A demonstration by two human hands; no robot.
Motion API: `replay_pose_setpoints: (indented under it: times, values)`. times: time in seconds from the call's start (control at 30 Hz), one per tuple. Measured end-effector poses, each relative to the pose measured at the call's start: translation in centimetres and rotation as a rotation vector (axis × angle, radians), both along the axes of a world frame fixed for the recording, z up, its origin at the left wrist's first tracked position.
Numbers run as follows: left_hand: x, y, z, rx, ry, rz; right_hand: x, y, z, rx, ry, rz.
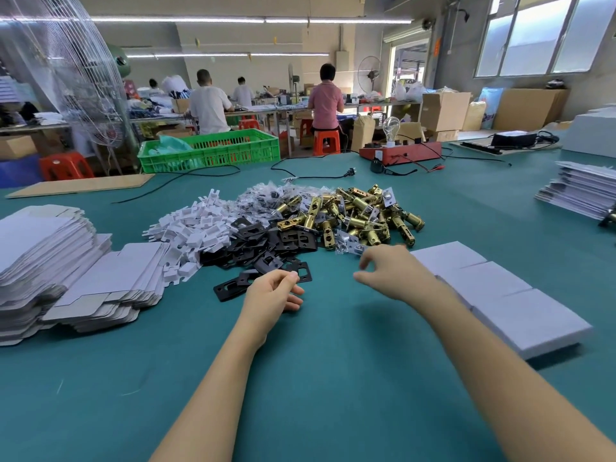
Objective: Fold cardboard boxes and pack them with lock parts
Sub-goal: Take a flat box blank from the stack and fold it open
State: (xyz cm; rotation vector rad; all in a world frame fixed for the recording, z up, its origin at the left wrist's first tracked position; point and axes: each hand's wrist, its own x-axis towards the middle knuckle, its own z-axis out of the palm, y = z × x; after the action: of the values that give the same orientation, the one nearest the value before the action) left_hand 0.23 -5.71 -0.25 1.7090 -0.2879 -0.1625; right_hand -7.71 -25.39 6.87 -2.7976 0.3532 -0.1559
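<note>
Your desk is covered in plain teal-green cloth. On your left is a pile of flat cardboard box sheets, pale grey-white on the faces and light brown at the cut edges. In the middle you see small white plastic clips, flat black metal plates and shiny gold-coloured metal latch tubes with silver ends. Little clear plastic bags hold dark bits. On your right lie three pale grey-white folded boxes. Far off you see a bright green plastic crate with a grid of holes, a red flat box, red plastic stools and a black cable.
</note>
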Motion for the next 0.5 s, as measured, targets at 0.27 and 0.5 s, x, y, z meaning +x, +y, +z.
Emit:
replay_pose_setpoints:
  times: [0.27, 0.5]
  values:
    - [0.2, -0.4, -0.3, 0.069, -0.026, 0.021, 5.0, 4.4, -6.7, 0.218, -0.260, -0.054]
    - [-0.7, 0.1, 1.7, -0.221, -0.006, 0.145, 5.5, 3.5, -7.2, 0.219, -0.256, -0.009]
